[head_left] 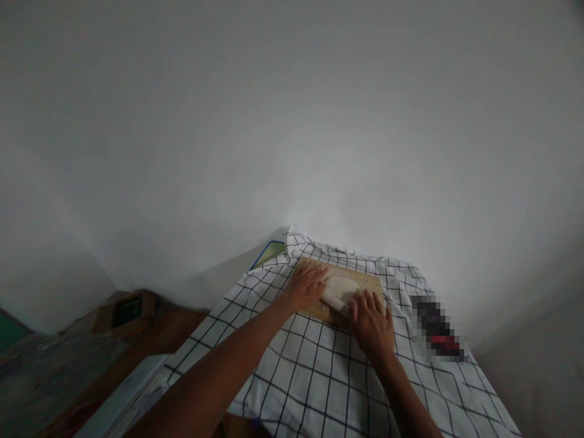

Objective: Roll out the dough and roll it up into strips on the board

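A wooden board [369, 281] lies on the cloth, bearing a flat, pale round of dough [344, 285]. Along the dough's near side runs a pale rounded strip [335, 303] between both hands; whether it is rolled dough or a rolling pin, I cannot tell. My left hand [308, 284] rests palm down at the strip's left end, its fingers stretched toward the board's far side. At the right end, my right hand [373, 319] also lies palm down with its fingers extended and somewhat apart. What lies under the palms is hidden.
A white cloth with black checks [305, 365] covers the table. A blurred-out dark and red item [438, 331] lies right of the board. Behind the table is a plain wall [292, 121]. A cardboard box [128, 311] stands on the floor at left; a blue-rimmed thing [270, 253] shows behind the cloth.
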`<state>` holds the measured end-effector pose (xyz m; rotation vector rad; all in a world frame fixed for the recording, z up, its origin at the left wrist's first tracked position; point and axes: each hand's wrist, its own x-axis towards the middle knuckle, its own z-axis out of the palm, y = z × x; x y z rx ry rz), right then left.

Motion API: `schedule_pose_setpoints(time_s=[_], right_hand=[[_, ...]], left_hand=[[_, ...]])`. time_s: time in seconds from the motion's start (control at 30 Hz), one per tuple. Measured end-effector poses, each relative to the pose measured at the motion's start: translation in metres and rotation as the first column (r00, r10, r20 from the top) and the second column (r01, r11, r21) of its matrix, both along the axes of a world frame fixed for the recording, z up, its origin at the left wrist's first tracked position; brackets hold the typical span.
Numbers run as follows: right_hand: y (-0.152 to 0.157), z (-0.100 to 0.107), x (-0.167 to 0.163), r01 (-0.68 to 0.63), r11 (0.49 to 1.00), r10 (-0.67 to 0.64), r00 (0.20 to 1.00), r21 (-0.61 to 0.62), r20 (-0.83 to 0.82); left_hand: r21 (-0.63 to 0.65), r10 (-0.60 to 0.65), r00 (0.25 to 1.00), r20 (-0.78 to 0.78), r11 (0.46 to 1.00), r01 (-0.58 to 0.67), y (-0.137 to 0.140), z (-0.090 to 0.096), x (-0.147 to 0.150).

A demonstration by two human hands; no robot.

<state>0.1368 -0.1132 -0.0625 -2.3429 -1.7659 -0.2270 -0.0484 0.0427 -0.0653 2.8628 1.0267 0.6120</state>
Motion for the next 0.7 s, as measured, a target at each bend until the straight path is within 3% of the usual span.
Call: schedule_pose_setpoints(time_s=[0.17, 0.37, 0.47, 0.7], right_hand=[[0.023, 0.001, 0.021, 0.027, 0.999, -0.026, 0.999, 0.024, -0.043], [0.055, 0.015, 0.046, 0.022, 0.998, -0.017, 0.995, 0.058, -0.101], [0.074, 0.024, 0.055, 0.033, 0.991, -0.021, 0.996, 0.127, -0.09], [0.107, 0.036, 0.075, 0.065, 0.993, -0.058, 0.996, 0.097, -0.071]], left_hand=[[-0.046, 0.085, 0.996, 0.007, 0.995, -0.085, 0.008, 0.008, 0.012], [-0.037, 0.042, 0.998, 0.045, 0.999, -0.04, 0.04, -0.003, 0.027], [-0.044, 0.054, 0.999, 0.005, 0.998, -0.054, 0.06, -0.006, 0.037], [-0.016, 0.131, 0.986, -0.1, 0.991, -0.133, 0.09, 0.003, 0.062]])
